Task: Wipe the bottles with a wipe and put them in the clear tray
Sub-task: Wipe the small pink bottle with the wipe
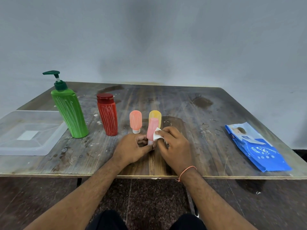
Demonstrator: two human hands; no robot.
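At the table's near edge, hands (154, 146) wipe pink bottle (152, 129).

Dim, even light; faint shadow on wall (141, 47); wide-angle bowing at edges; slightly soft.

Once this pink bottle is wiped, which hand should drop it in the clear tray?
Left, probably. The left hand already grips the pink bottle at its base, and the clear tray sits on that side. The right hand holds the wipe.

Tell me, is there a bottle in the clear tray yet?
No, the clear tray holds no bottle; the left hand grips the pink bottle being wiped.
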